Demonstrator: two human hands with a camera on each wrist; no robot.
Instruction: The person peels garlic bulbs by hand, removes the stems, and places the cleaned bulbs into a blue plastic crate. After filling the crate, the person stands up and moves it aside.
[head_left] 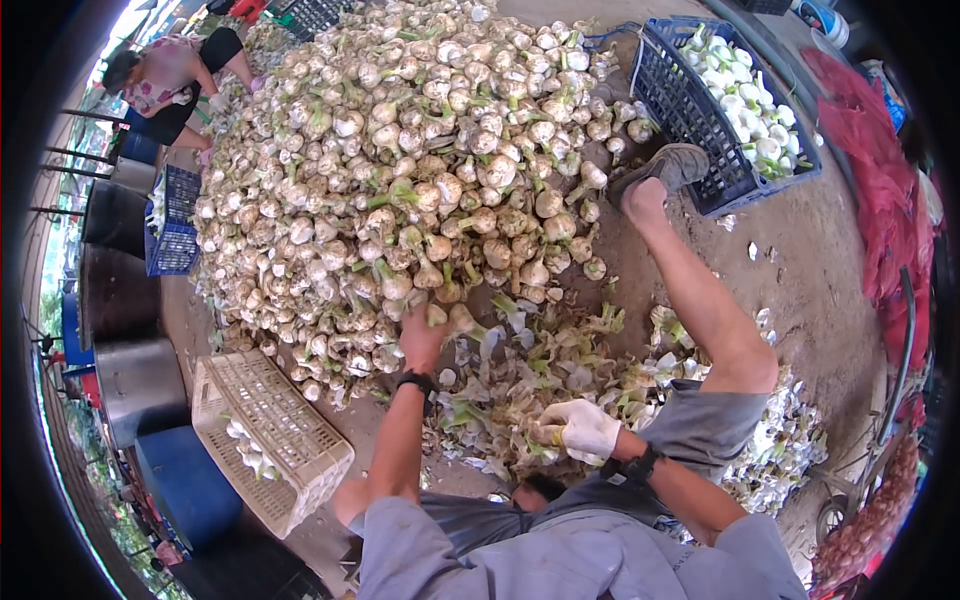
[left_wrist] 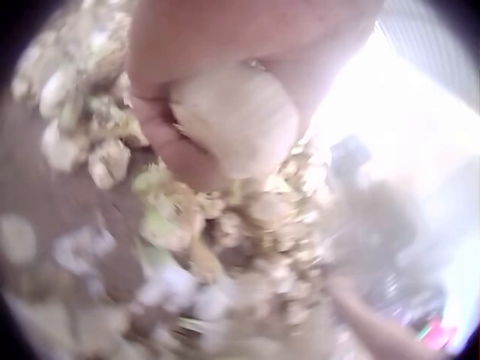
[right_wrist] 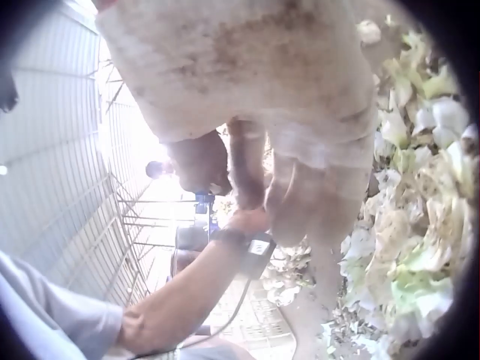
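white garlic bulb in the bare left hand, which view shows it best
The left wrist view: the white garlic bulb fills the frame's middle, gripped in the bare left hand, though blurred. The head view shows that hand at the garlic heap's edge, the bulb mostly hidden. The right wrist view shows only the left forearm, not the bulb.

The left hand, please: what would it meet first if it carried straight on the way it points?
Probably the big heap of unpeeled garlic bulbs; the bare left hand, gripping one pale garlic bulb, already points into its near edge.
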